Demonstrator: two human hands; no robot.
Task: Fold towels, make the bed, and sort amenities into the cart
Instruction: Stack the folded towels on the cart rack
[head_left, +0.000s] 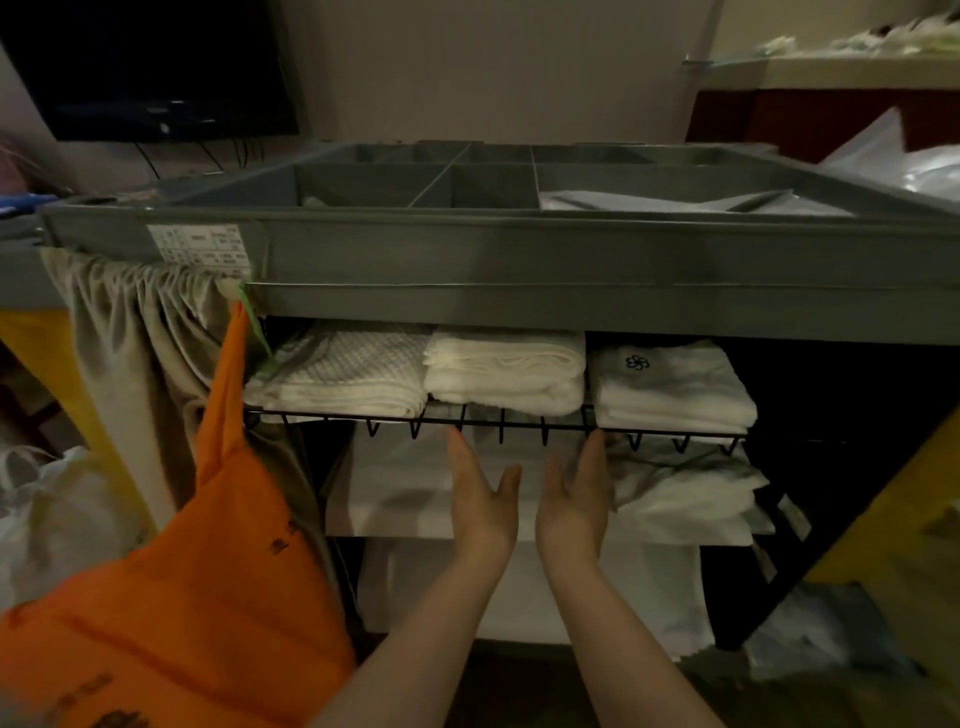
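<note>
While both arms stretch toward the housekeeping cart (519, 260), the left hand (480, 499) and right hand (576, 499) sit side by side just under the front edge of its black wire shelf (519, 423). The palms face each other, and each grip is spread, fingers straight, holding nothing. Whether the fingertips touch the wire I cannot tell.

Three folded stacks line the shelf's front edge: waffle-weave towels (343, 374) at the left end, plain white towels (506, 371) in the middle, and white linen with a flower emblem (670, 389) to the right. An orange bag (208, 571) hangs at the cart's left side, beside a beige curtain (135, 332).
</note>
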